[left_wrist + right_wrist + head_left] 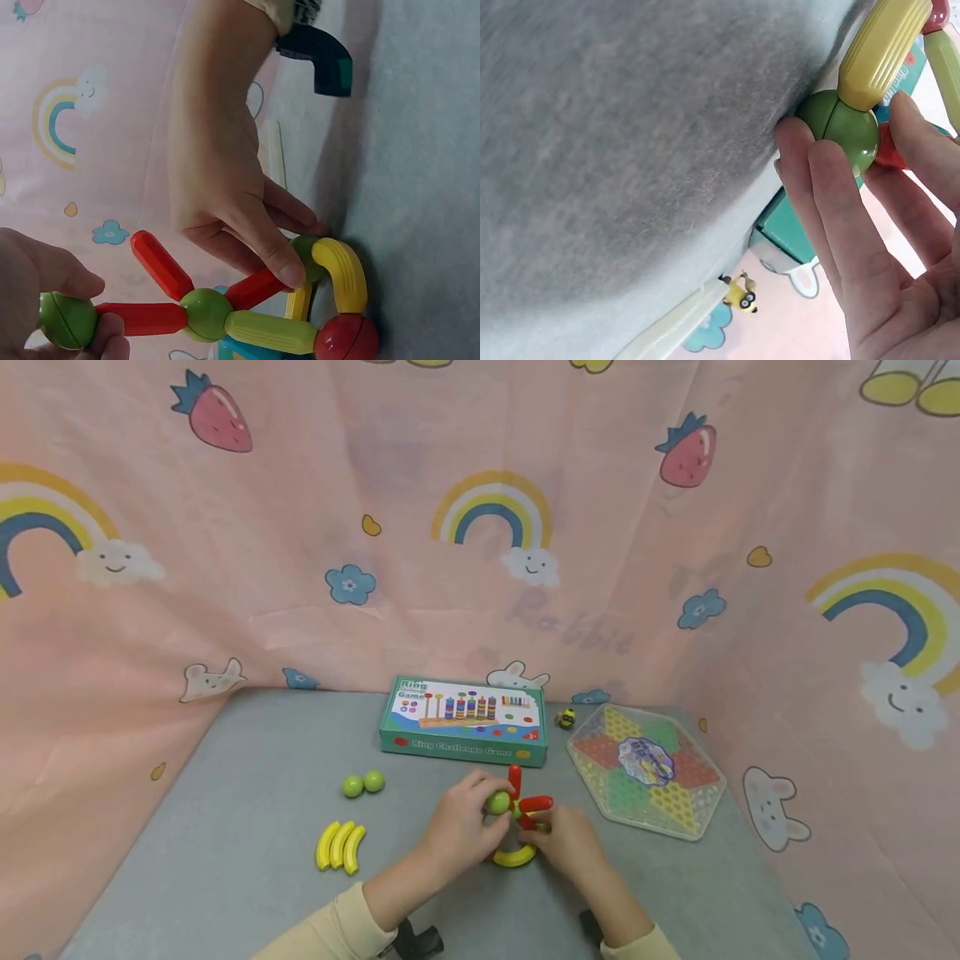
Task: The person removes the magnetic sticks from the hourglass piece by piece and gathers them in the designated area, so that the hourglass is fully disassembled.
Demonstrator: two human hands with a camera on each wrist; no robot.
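**Recorder:** Where does the ball-and-rod model (536, 803) sit, and how are the hands set?
**Operator:** On my head feed, between five and six o'clock from centre. My left hand (462, 831) pinches an outer green ball (69, 320) at the end of a red rod (146, 319). My right hand (567, 843) pinches the lower green ball (840, 129), thumb reaching the red rod that meets it.
**Recorder:** Joints?
**Operator:** A hub green ball (208, 315) carries three red rods and one yellow-green rod (271, 331); the latter runs to a red ball (346, 339). A curved yellow rod (345, 274) links red ball and lower green ball. Contact with the worktop (255, 760): I cannot tell.
**Recorder:** Surroundings, from the model?
**Operator:** Two loose green balls (373, 781), between nine and ten; three curved yellow rods (342, 845), between eight and nine; Ring Challenge Game box (463, 750), eleven; figurine (566, 718), one; hexagonal game board (630, 789), between two and three.
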